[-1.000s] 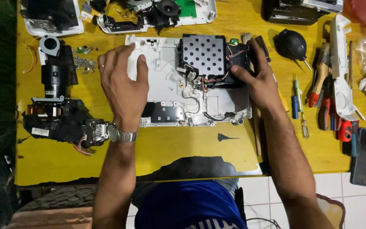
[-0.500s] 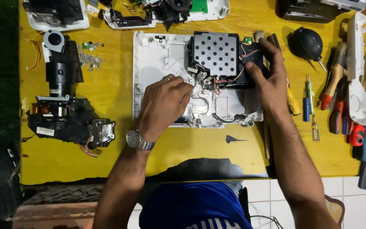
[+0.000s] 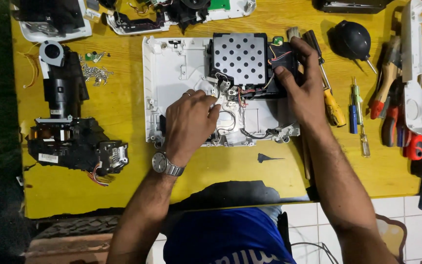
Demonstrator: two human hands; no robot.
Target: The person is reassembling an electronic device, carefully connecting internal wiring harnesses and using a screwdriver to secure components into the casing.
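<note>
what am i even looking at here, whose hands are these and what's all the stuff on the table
This is one picture from a camera worn on a person's head, looking straight down at their own two bare hands over a yellow table.

In the middle lies an opened white plastic casing with a black perforated metal box and coloured wires inside. The left hand, with a wristwatch, rests on the casing, its fingers at the wiring in the middle. The right hand grips a small black part at the box's right edge.

To the left sits a black lens-like assembly and a small pile of screws. To the right lie screwdrivers, a black rubber air blower and red-handled pliers.
</note>
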